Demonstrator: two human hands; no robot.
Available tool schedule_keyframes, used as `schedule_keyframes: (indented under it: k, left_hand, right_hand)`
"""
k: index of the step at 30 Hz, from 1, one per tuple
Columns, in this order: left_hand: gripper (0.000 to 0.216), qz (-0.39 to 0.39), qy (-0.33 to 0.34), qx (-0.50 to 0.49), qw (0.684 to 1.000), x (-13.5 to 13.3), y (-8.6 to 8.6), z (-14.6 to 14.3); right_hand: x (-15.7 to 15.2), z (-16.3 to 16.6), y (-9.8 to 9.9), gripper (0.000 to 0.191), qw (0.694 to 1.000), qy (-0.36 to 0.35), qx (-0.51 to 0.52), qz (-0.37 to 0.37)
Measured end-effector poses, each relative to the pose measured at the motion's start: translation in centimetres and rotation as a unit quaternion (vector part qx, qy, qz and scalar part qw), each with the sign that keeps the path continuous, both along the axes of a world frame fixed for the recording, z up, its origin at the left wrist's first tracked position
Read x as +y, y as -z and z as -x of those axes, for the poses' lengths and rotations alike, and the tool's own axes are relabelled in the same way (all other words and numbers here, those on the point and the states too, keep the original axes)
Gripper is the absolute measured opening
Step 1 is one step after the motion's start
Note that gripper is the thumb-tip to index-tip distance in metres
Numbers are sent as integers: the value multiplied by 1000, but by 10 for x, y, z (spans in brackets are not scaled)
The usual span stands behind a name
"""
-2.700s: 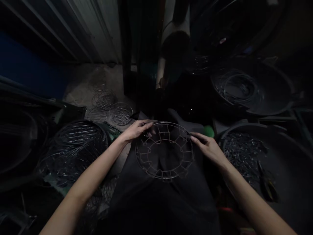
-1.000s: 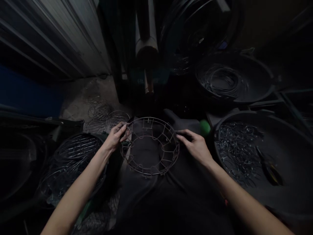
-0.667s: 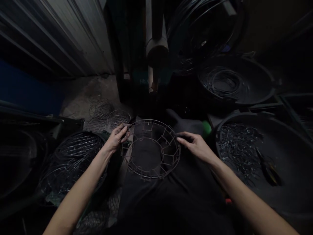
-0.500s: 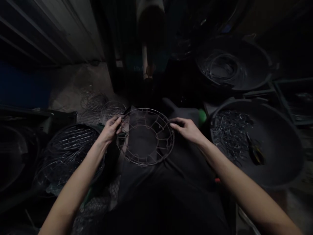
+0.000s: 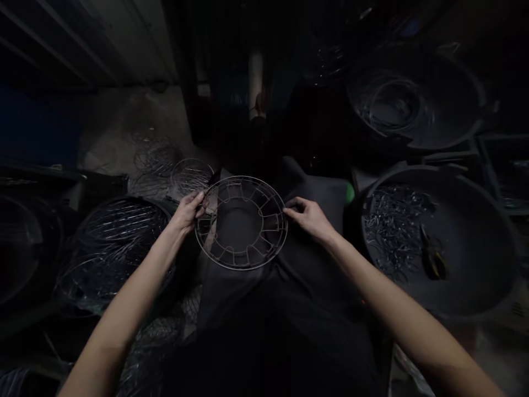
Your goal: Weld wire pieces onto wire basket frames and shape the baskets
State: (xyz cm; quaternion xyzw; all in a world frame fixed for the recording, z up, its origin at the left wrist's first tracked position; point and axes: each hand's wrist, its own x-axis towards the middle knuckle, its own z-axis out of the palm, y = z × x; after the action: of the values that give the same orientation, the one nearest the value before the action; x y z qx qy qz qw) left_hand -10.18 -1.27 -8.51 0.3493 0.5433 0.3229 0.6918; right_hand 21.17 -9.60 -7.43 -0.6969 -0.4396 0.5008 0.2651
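A round wire frame point(image 5: 233, 267), made of outer rings joined to a looped inner ring by short bent wires, is held above my lap. My left hand point(image 5: 189, 212) is closed on its left rim, thumb on top. At the opposite side, my right hand point(image 5: 308, 216) pinches the right rim between thumb and fingers. Dark cloth over my legs point(image 5: 239, 226) shows through the middle of the frame.
On the right, a large dark basin point(image 5: 475, 259) holds many small bent wire pieces point(image 5: 397, 220) and pliers point(image 5: 433, 259). Behind it another basin point(image 5: 450, 116) contains coiled wire point(image 5: 392, 105). At left stands a tub of wire parts point(image 5: 119, 226); loose wire rings point(image 5: 192, 173) lie on the floor.
The wire frame has turned and tilted between my hands, its inner ring now facing differently. Both hands remain at its rim. The whole view has shifted slightly.
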Motion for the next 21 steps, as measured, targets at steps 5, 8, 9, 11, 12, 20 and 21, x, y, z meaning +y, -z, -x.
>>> schedule_keyframes:
  k: [5,8,9,11,12,20,21]
  left_hand:
    - [37,20,-7,2,1000,-2,2,2]
    - [36,19,-7,-2,1000,-1,1,4]
    - [37,20,-8,-3,1000,0,1,5]
    - [37,20,-7,-2,1000,0,-1,6]
    - [38,18,-9,-2,1000,0,-1,7]
    - [38,10,-54,-29,998,-5,-13,-1]
    - [38,7,-53,-30,998,-6,-15,-1]
  right_hand:
    - [-1,5,-5,25,999,17,47,17]
    - [-2,5,-6,25,999,12,35,18]
    - [-3,5,-5,27,997,22,69,31]
    - [-3,4,-1,35,984,47,156,69]
    - [-2,4,2,38,977,54,186,85]
    - [23,7,-9,49,988,33,151,26]
    - [27,7,-13,51,987,6,160,24]
